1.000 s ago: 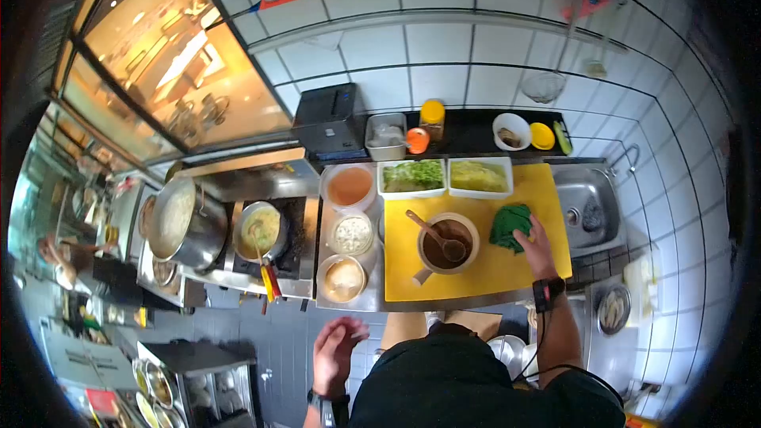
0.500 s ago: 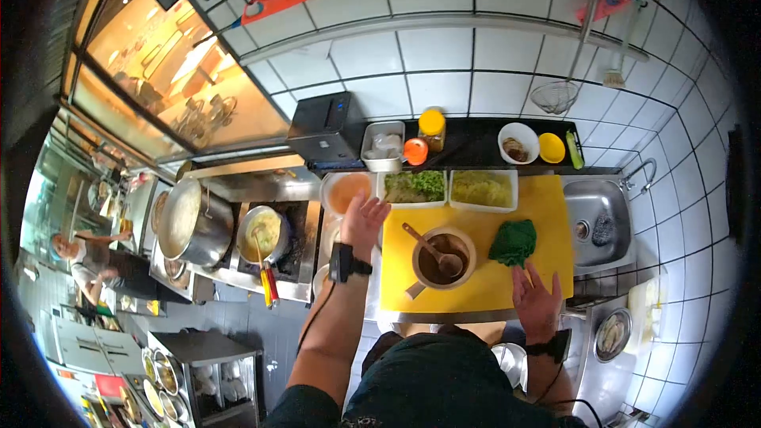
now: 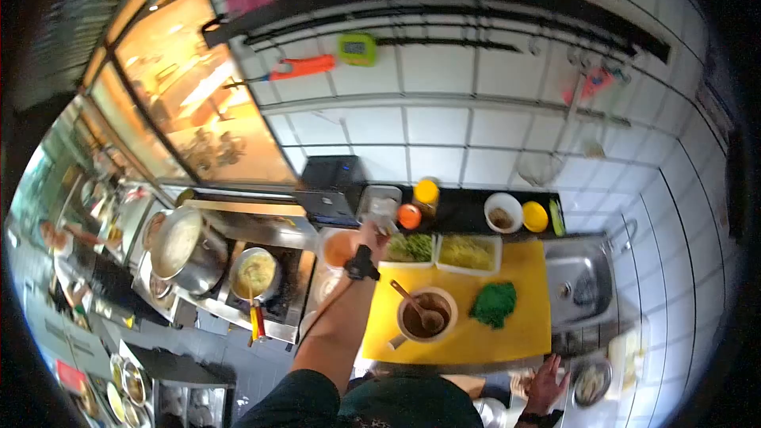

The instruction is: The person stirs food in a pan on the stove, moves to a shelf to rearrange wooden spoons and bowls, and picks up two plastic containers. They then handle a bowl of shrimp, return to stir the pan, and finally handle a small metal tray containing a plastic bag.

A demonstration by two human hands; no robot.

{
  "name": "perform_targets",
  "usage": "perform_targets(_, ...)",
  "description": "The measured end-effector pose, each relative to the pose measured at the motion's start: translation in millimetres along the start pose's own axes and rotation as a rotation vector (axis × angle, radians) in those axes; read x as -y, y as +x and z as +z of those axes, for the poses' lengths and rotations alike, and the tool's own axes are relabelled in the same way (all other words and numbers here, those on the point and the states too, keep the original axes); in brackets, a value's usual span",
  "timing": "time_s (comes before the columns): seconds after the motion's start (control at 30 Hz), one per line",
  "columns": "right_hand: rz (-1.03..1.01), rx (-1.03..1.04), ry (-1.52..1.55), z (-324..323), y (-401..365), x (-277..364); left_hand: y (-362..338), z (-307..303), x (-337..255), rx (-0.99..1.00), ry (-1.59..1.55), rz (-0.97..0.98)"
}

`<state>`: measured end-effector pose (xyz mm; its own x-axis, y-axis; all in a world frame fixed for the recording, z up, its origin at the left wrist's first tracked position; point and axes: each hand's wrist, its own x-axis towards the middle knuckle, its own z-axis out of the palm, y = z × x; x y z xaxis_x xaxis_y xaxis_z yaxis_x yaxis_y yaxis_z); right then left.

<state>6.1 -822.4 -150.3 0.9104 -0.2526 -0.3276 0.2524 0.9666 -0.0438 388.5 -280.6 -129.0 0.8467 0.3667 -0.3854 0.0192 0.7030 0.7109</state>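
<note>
My left hand (image 3: 372,237) reaches over the back of the counter, its blurred fingers at the near rim of a small metal container (image 3: 381,200) with pale contents. Just beside its wrist is a bowl of orange liquid (image 3: 336,250). Low on the right, my right hand (image 3: 547,384) is open with fingers apart, in front of the counter edge and near a metal bowl (image 3: 591,381). Between the hands, a yellow board (image 3: 468,341) carries a brown handled pot (image 3: 451,329) with a wooden spoon (image 3: 430,320) in it, plus a crumpled green bundle (image 3: 493,304).
Tubs of chopped greens (image 3: 411,249) and pale yellow shreds (image 3: 469,254) line the board's back edge. To the left, a large stockpot (image 3: 198,257) and a pan (image 3: 255,273) stand on the stove. The sink (image 3: 577,269) is at right; a person (image 3: 99,273) stands far left.
My left hand has moved forward to the metal container. My right hand has drawn back from beside the green bundle, down past the counter edge. The view has tilted up.
</note>
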Motion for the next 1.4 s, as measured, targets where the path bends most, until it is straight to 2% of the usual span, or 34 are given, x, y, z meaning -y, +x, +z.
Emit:
perform_targets(0.03, 0.070, 0.097, -0.111, -3, 17, -3, 5, -3, 8, 0.052, -0.086, 0.057)
perform_targets(0.1, -0.098, -0.282, 0.077, 19, 52, -35, 15, -24, 26, -0.149, 0.040, -0.038)
perform_targets(0.13, 0.046, -0.115, 0.139, 14, 65, -41, -33, -15, -5, -0.120, 0.114, -0.029)
perform_targets(0.17, 0.080, 0.036, -0.255, 67, 48, -73, -90, -2, -36, -0.099, 0.190, -0.024)
perform_targets(0.2, 0.327, 0.077, -0.117, 75, 65, -80, -83, -34, -15, 0.064, 0.292, 0.164)
perform_targets(0.23, 0.578, 0.106, 0.026, 81, 88, -91, -102, -47, -21, 0.106, 0.337, 0.215)
perform_targets(0.27, 0.647, 0.107, 0.020, 86, 108, -112, -123, -59, -27, 0.146, 0.379, 0.267)
perform_targets(0.33, 0.572, 0.089, -0.437, 105, 137, -163, -221, -41, -68, 0.045, 0.221, 0.057)
perform_targets(0.37, 0.635, 0.099, -0.453, 123, 133, -194, -246, -53, -73, 0.025, 0.091, -0.064)
perform_targets(0.43, 0.733, 0.433, -0.894, 175, 95, -263, -283, -81, -65, -0.060, 0.068, -0.100)
perform_targets(0.47, 0.673, 0.289, -1.123, 192, 79, -300, -303, -94, -67, -0.075, 0.105, -0.127)
perform_targets(0.5, 0.589, 0.550, -1.340, 183, 76, -319, -325, -104, -72, -0.080, 0.143, -0.160)
perform_targets(0.57, 0.489, 1.055, -1.412, 184, 54, -358, -362, -121, -76, -0.152, 0.165, -0.153)
perform_targets(0.63, 0.418, 1.586, -1.665, 212, 24, -392, -393, -143, -77, -0.187, 0.148, -0.109)
perform_targets(0.67, 0.425, 1.712, -1.622, 220, 0, -411, -401, -162, -69, -0.223, 0.119, -0.110)
perform_targets(0.7, 0.429, 1.729, -1.624, 223, -17, -426, -412, -170, -71, -0.225, 0.105, -0.103)
perform_targets(0.77, 0.400, 2.145, -1.538, 218, -48, -451, -435, -186, -78, -0.253, 0.082, -0.007)
perform_targets(0.8, 0.404, 2.155, -1.539, 214, -62, -462, -445, -194, -84, -0.274, 0.049, 0.001)
perform_targets(0.87, 0.349, 2.375, -1.468, 205, -87, -482, -456, -217, -89, -0.289, 0.026, 0.025)
perform_targets(0.97, 0.326, 2.440, -1.456, 184, -115, -512, -476, -249, -106, -0.310, -0.014, 0.052)
perform_targets(1.1, 0.432, 2.245, -1.469, 180, -185, -533, -507, -289, -141, -0.321, 0.037, 0.088)
perform_targets(1.17, 0.431, 2.244, -1.470, 173, -211, -546, -517, -312, -152, -0.298, 0.053, 0.088)
perform_targets(1.23, 0.206, 2.436, -1.434, 150, -223, -560, -523, -338, -161, -0.271, 0.073, 0.082)
perform_targets(1.33, 0.288, 2.097, -1.515, 137, -243, -577, -537, -363, -182, -0.256, 0.087, 0.125)
perform_targets(1.37, 0.205, 2.071, -1.577, 135, -245, -582, -543, -365, -191, -0.311, 0.119, 0.115)
perform_targets(1.4, 0.222, 2.008, -1.619, 136, -246, -587, -548, -367, -199, -0.334, 0.113, 0.114)
